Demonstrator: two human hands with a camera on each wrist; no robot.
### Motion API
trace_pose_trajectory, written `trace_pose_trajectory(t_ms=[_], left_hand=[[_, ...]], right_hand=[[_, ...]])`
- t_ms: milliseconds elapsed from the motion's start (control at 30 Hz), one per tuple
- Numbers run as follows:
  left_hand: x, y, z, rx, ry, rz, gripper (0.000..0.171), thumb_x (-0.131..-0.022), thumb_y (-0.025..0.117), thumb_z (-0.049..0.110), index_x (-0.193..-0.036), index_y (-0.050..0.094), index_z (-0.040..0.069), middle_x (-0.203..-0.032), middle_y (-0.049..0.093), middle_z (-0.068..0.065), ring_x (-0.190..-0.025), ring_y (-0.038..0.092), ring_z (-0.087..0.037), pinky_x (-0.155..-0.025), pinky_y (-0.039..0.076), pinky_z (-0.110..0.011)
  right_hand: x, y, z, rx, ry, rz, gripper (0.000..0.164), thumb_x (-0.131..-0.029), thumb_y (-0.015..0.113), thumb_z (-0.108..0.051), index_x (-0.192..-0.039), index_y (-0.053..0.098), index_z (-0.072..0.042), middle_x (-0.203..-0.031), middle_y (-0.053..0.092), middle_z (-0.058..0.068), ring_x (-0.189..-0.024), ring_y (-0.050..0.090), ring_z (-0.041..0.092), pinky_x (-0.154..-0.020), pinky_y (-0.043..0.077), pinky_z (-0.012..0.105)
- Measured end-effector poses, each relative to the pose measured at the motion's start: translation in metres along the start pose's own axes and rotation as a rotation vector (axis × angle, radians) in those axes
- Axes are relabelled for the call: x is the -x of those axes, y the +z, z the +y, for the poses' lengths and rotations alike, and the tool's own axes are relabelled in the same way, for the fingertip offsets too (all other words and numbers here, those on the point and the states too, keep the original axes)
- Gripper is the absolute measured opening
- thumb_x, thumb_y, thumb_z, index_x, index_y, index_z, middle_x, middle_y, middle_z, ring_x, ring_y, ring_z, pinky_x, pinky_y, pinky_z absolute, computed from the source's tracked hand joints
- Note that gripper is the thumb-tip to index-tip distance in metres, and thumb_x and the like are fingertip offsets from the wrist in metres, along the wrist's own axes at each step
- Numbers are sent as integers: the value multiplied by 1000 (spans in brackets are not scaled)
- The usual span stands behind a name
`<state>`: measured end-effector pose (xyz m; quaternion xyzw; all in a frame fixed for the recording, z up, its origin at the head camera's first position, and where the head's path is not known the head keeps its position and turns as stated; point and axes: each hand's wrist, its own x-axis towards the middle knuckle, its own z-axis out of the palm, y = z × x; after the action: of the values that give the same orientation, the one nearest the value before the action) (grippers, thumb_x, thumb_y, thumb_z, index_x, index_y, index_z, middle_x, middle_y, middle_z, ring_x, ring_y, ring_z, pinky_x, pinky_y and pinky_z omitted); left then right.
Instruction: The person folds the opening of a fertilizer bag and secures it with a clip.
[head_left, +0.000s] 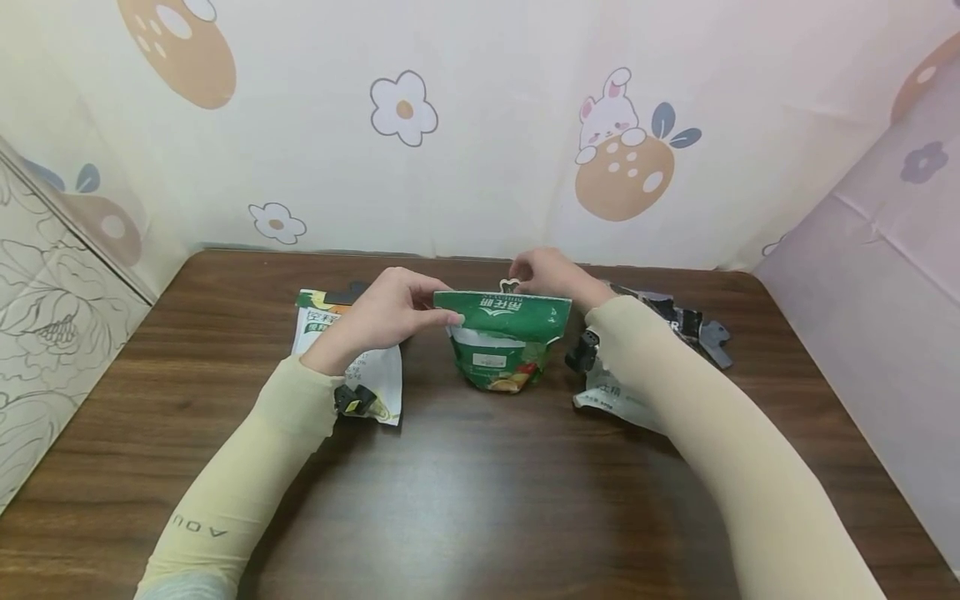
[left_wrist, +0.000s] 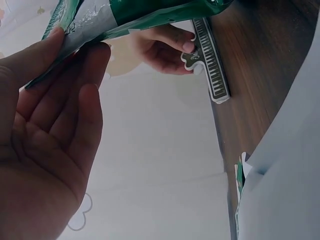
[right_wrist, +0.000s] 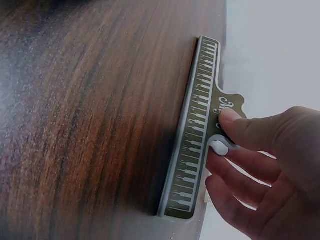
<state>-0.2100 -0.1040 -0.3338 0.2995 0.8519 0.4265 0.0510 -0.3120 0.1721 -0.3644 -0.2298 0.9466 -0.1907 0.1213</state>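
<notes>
- Your left hand [head_left: 393, 312] pinches the green pouch [head_left: 498, 342] at its upper left corner, thumb on the front face and fingers behind.
- The pouch is upright at the middle of the brown table [head_left: 450, 500], to the right of that grip; most of its top edge runs free beyond your thumb.
- Your right hand [right_wrist: 270, 155] holds the piano-patterned clip [right_wrist: 195, 130] by its lettered handle, thumb on the near face, fingers on the other side.
- The clip's long keyboard bar extends past your fingertips toward the tabletop; whether its jaws are parted, you cannot tell.
- From the head view, the clip is behind the green pouch, with only part of its handle showing above the top edge. Whether the two touch is hidden.
- Beneath your left forearm lies a white pouch [head_left: 382, 375]; a silver-and-black pouch [head_left: 618, 400] lies partly hidden under your right, a grey clip [head_left: 717, 337] at its far end.
</notes>
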Motion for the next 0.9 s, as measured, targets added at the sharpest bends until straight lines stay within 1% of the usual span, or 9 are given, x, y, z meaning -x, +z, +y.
trace_pose_trajectory(t_ms=[133, 267, 400, 533, 667, 767, 900], left_hand=[[0, 0, 1, -17, 1, -1, 16, -89, 78, 23, -102, 77, 13, -79, 71, -3, -63, 51, -18, -59, 41, -34], [0, 0, 1, -15, 5, -2, 15, -89, 78, 22, -101, 77, 13, -80, 71, -4, -63, 51, -19, -59, 40, -34], [-1, 0, 1, -11, 2, -8, 14, -90, 77, 22, -101, 77, 13, -79, 70, -1, -62, 51, -18, -59, 40, -34], [-1, 1, 1, -7, 3, -15, 14, -90, 77, 22, -101, 76, 14, -80, 71, 1, -62, 52, -19, -59, 40, -34], [-2, 1, 0, -2, -6, -20, 15, -90, 76, 24, -102, 76, 14, -84, 72, 0, -66, 54, -20, -60, 42, -34], [-2, 1, -1, -1, -21, -38, 14, -92, 75, 26, -100, 76, 15, -82, 71, 0, -66, 53, -20, -61, 41, -34], [-3, 1, -3, -1, -30, -63, 14, -93, 72, 30, -98, 75, 18, -81, 69, 0, -64, 48, -17, -61, 39, -34]], right_hand=[[5, -4, -2, -45, 33, 8, 27, -92, 71, -8, -117, 67, 2, -113, 66, 19, -107, 60, 34, -94, 47, 50], [10, -9, -5, -75, 64, 27, 31, -92, 72, -14, -119, 67, 1, -117, 66, 18, -110, 59, 34, -96, 45, 50], [16, -16, -6, -119, 77, 73, 34, -92, 73, -22, -120, 68, -2, -117, 67, 15, -109, 60, 31, -94, 45, 48], [27, -28, -11, -180, 43, 150, 31, -92, 74, -25, -115, 71, -6, -105, 69, 11, -97, 61, 26, -87, 46, 43], [41, -45, -23, -244, -4, 227, 27, -91, 75, -24, -112, 73, -8, -96, 68, 8, -89, 60, 22, -80, 44, 35], [51, -57, -35, -304, -30, 259, 26, -91, 75, -22, -112, 73, -7, -95, 68, 9, -87, 59, 21, -77, 44, 32], [63, -68, -50, -309, -70, 292, 25, -92, 74, -22, -113, 73, -7, -96, 69, 8, -87, 59, 20, -75, 43, 30]])
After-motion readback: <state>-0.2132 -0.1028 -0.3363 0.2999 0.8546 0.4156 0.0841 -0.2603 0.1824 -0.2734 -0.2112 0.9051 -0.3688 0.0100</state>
